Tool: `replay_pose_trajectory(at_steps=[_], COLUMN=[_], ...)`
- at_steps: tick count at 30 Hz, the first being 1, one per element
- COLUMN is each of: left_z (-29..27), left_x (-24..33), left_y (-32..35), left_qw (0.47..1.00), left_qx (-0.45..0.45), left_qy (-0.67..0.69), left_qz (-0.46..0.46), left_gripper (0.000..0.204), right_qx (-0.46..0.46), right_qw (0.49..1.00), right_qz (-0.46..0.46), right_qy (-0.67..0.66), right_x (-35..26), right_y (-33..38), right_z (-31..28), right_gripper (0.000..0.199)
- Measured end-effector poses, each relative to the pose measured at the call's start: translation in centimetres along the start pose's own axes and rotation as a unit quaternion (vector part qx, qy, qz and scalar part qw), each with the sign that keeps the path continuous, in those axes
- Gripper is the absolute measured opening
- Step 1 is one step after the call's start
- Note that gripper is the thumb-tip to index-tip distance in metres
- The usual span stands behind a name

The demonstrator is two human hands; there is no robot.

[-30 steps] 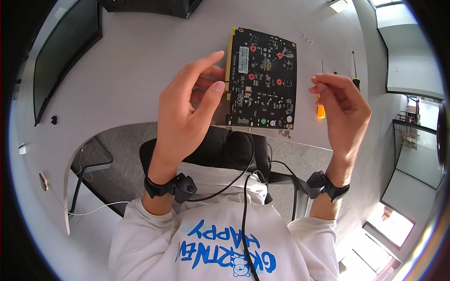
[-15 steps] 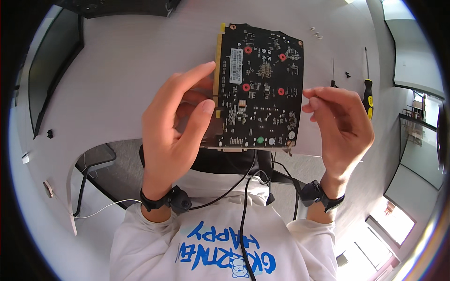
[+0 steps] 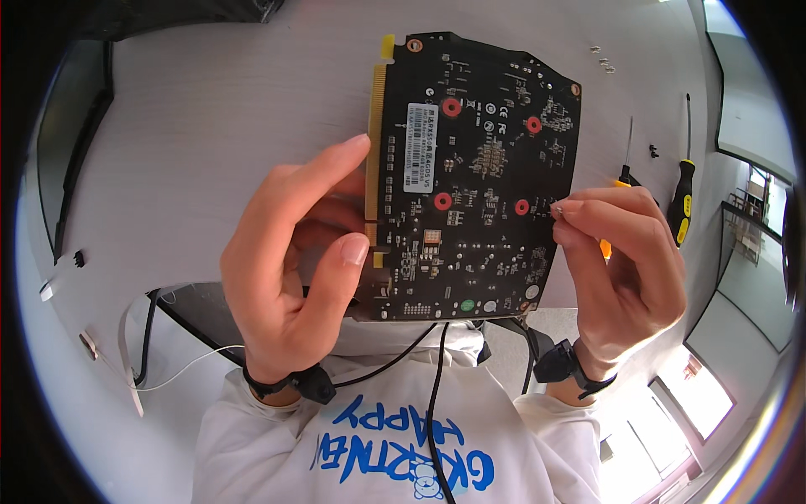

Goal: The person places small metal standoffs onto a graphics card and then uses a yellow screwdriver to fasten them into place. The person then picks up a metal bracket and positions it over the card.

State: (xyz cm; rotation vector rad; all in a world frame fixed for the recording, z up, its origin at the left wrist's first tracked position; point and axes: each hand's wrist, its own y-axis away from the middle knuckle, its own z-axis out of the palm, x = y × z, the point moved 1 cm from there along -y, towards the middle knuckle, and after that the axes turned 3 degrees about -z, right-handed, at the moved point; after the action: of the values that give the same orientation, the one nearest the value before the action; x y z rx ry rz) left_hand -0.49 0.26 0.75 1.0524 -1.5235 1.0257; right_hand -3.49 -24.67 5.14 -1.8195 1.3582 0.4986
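A black graphics card [image 3: 487,160] stands in front of me, its circuit-board back toward me. Four-cornered on that face sit red washers around the middle, and a white label lies near the left. My left hand [image 3: 290,277] grips the card at its left side, thumb and forefinger by the gold contact edge, other fingers partly hidden behind it. Close to the lower right red washer, my right hand [image 3: 621,260] pinches a tiny silvery piece [image 3: 557,211], apparently a screw, between thumb and forefinger. Its shape is mostly covered by the fingertips.
On the right of the table lie a black-and-yellow screwdriver [image 3: 684,202], a second screwdriver [image 3: 626,172] partly behind my right hand, small black screws [image 3: 653,151] and several silvery screws [image 3: 603,60]. A dark panel [image 3: 88,160] stands at left. Black cables [image 3: 433,403] hang over my shirt.
The card appears larger and lower, its lower edge nearer my body. My left hand has shifted left and down with it. My right fingertips have moved lower, beside the card's lower right washer.
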Motion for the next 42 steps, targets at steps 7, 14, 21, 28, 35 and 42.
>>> replay_pose_trajectory(at_steps=[7,14,21,28,35,42], left_z=[0.1,0.1,0.2,0.2,0.2,0.4], left_x=[-0.2,0.3,0.2,-0.1,-0.6,-0.7], left_y=[-0.4,-0.1,-0.1,-0.4,-0.4,-0.6], left_qw=[1.0,0.998,0.999,0.998,0.998,0.997], left_qx=[-0.015,-0.037,-0.043,-0.055,-0.06,-0.06], left_qy=[0.014,0.012,0.005,0.006,-0.004,-0.006], left_qz=[0.022,-0.041,-0.026,-0.006,0.013,0.04], left_gripper=[0.046,0.053,0.052,0.052,0.052,0.054], right_qx=[-0.016,-0.027,-0.053,-0.031,-0.038,-0.015], right_qw=[0.999,0.994,0.988,0.991,0.985,0.988], right_qz=[0.015,0.002,0.007,0.008,-0.023,-0.015], right_qy=[0.039,0.105,0.143,0.128,0.169,0.15], right_x=[-0.8,-0.7,-0.9,-0.8,-1.0,-0.8], right_y=[-0.2,-0.4,-0.8,-0.9,-1.1,-1.1], right_z=[-0.2,-0.1,0.0,0.2,0.4,0.9], right_gripper=[0.024,0.021,0.021,0.021,0.023,0.024])
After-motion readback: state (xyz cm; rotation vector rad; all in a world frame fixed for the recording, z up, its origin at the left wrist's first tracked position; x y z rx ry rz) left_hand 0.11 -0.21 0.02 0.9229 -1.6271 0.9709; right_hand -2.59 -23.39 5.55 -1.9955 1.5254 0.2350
